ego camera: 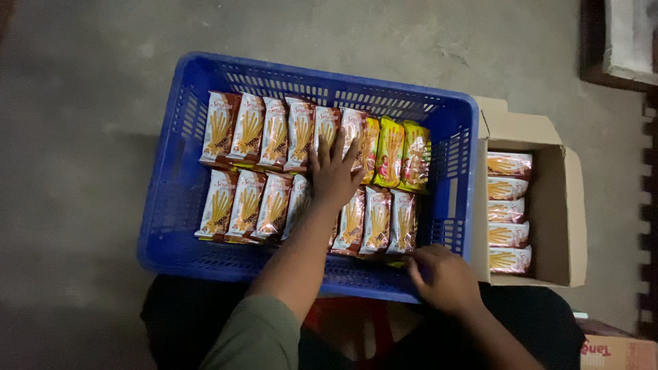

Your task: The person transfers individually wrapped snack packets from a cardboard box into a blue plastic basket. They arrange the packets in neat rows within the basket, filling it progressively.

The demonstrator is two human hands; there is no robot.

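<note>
Left hand (334,171) is lying flat, fingers spread, pressing on snack packets (274,164) that are sitting in two rows inside a blue plastic crate (171,199). Most packets are showing brown and white; yellow packets (391,152) are standing at the right end of the far row. Right hand (442,274) is resting on the crate's near right rim, fingers curled. A cardboard box (558,205) just beside the crate is holding more stacked packets (508,211).

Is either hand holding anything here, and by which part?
Nothing is gripped. The left hand lies flat on the snack packets; the right hand rests at the blue crate rim.
</note>
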